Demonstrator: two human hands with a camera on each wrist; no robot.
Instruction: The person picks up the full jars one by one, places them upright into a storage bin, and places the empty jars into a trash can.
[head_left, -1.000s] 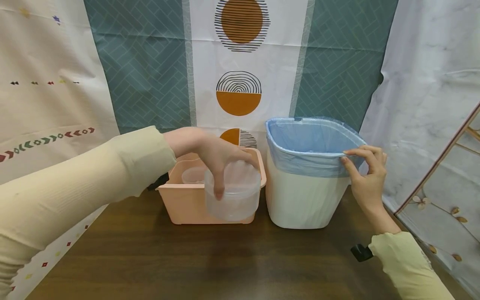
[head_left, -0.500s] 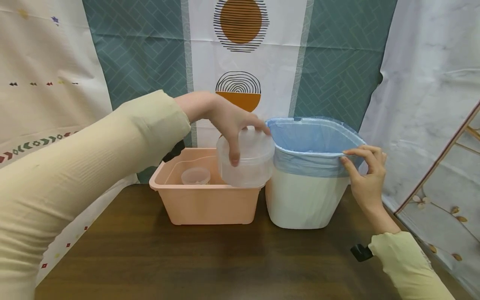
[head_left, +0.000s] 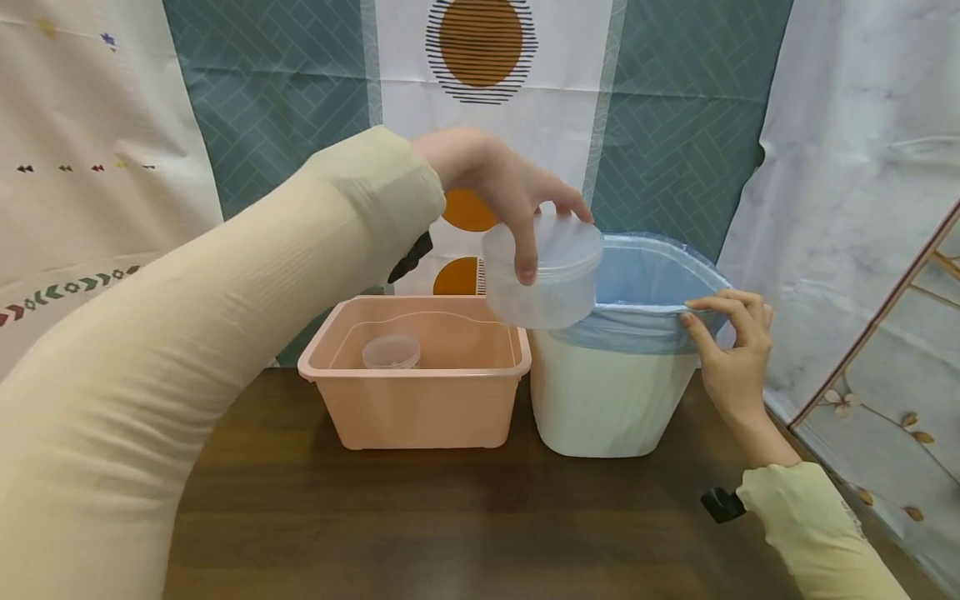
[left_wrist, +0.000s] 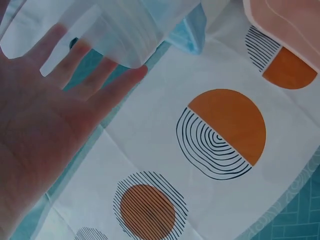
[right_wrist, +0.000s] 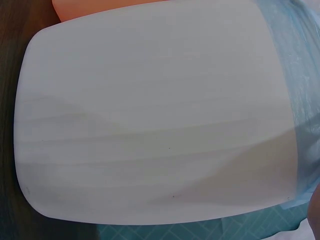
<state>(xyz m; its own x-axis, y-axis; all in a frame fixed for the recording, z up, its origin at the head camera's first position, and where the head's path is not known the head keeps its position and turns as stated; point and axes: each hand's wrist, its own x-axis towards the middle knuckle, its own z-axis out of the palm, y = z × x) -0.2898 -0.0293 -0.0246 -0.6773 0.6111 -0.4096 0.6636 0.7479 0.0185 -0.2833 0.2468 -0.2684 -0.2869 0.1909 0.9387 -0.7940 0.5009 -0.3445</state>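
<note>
My left hand (head_left: 517, 187) grips a round translucent plastic container (head_left: 551, 292) from above, thumb on the near side and fingers over the far side. It is held in the air, overlapping the left rim of a white trash can (head_left: 615, 400) in the head view. In the left wrist view the fingers show through the clear container (left_wrist: 120, 35). A blue trash bag (head_left: 652, 271) lines the can and folds over its rim. At the can's right front rim, my right hand (head_left: 735, 350) pinches the bag's edge between thumb and fingers.
A pink plastic basin (head_left: 420, 412) stands on the dark wooden table (head_left: 420, 525), left of the can. Inside it sits a small clear round container (head_left: 392, 352). Patterned cloth (head_left: 300, 108) hangs behind, and pale cloth hangs at both sides.
The left hand has lifted the container up out of the basin area and carried it right, to the can's left rim. The right hand stays at the bag's edge.
</note>
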